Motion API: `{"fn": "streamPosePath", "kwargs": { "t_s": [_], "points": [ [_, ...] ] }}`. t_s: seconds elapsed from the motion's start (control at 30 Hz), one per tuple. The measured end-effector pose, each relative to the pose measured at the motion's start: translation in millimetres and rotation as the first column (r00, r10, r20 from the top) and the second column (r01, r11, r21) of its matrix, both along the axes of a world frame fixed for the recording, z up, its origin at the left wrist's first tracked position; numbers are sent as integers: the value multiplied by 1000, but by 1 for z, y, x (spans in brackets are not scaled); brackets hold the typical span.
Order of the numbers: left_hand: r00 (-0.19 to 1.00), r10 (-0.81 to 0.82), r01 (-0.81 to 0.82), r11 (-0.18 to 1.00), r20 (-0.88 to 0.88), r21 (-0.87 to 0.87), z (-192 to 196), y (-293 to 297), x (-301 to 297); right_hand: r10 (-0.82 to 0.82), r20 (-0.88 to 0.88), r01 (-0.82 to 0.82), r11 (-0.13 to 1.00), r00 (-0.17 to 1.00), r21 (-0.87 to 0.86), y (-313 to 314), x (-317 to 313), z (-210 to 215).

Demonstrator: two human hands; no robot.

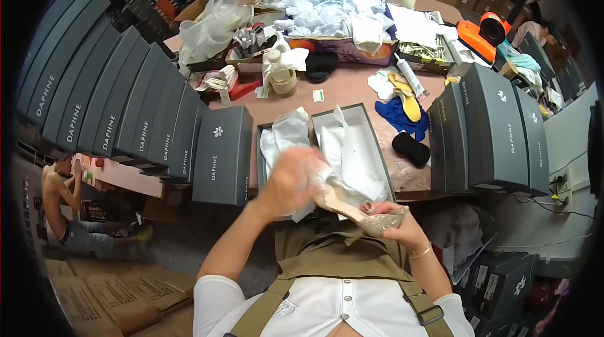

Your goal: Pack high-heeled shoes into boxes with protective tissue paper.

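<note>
My right hand grips a glittery gold shoe by its toe end, just in front of my apron. The shoe's pale insole faces up, and its heel end points toward my left hand. Blurred by motion, my left hand is curled round a white wad at the shoe's heel end; whether the wad is cloth or paper I cannot tell. Beneath both hands lies an open grey shoe box with white tissue paper. More tissue lies in the grey tray beside it, partly hidden by my left arm.
Grey shoe boxes stand in a row at the left, with more boxes at the right. Bottles, a blue cloth and a black pad lie on the table. Behind is a carton of crumpled tissue. Another person sits far left.
</note>
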State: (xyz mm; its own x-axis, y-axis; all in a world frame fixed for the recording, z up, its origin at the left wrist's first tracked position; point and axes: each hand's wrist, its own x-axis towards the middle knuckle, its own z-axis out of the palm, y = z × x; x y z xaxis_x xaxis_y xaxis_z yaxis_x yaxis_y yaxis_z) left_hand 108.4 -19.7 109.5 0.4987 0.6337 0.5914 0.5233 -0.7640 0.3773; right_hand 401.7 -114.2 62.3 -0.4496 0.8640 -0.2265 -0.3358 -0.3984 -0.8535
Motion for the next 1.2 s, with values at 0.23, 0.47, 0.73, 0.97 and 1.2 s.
{"fn": "streamPosePath", "kwargs": {
  "t_s": [0.23, 0.47, 0.73, 0.97, 1.2],
  "points": [
    [905, 401, 32, 269, 142, -963, -131, 166, -57, -101, 137, 82, 987, 985, 140, 2, 21, -10],
    [951, 304, -266, 714, -56, -648, 16, 160, -37, -377, -290, 404, 914, 880, 36, 4, 24, 26],
    [768, 492, 85, 556, 410, -827, -132, 183, -48, -253, -341, 278, 960, 905, 26, -9, 1, 29],
    [985, -44, -10, 950, -164, -313, 65, 71, 15, -444, -843, 222, 893, 304, -391, -12, 30, -2],
    [918, 218, -282, 946, -331, -159, 20, 54, 21, -355, -828, 269, 928, 434, -257, -20, 42, -5]
  ]
}}
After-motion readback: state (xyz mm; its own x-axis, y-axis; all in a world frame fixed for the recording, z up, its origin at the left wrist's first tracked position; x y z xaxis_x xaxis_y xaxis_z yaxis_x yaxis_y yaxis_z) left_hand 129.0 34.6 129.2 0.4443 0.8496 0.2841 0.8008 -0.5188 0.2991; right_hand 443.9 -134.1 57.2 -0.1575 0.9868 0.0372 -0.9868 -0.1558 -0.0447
